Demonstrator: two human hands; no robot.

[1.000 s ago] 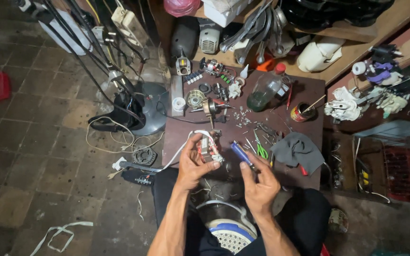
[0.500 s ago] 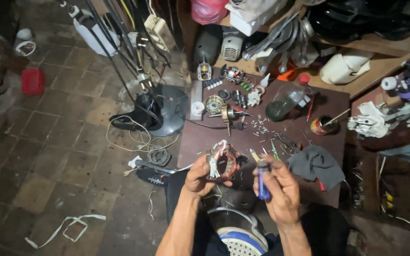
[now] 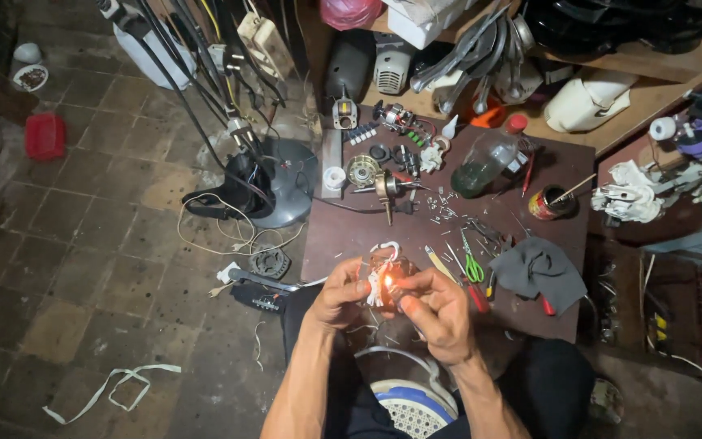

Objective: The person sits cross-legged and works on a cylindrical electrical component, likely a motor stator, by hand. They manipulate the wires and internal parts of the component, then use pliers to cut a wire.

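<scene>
Flame (image 3: pixel 388 282) burns at the motor winding (image 3: pixel 381 272); your left hand (image 3: pixel 341 293) grips it, right hand (image 3: pixel 440 313) fingers closed on a lighter, hidden; leads unfinished.

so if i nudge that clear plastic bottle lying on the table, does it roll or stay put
The bottle lies on its side and looks round, so it would probably roll. The dark liquid pooled low in it may damp that. Small parts crowd beside it, likely stopping it soon.

On your brown table (image 3: pixel 351 236) you have a plastic bottle (image 3: pixel 487 158), a tin can (image 3: pixel 548 203), a grey rag (image 3: pixel 539 272) and green-handled scissors (image 3: pixel 473 264). A red box (image 3: pixel 45 135) and a white strap (image 3: pixel 115 390) lie on the floor.
</scene>
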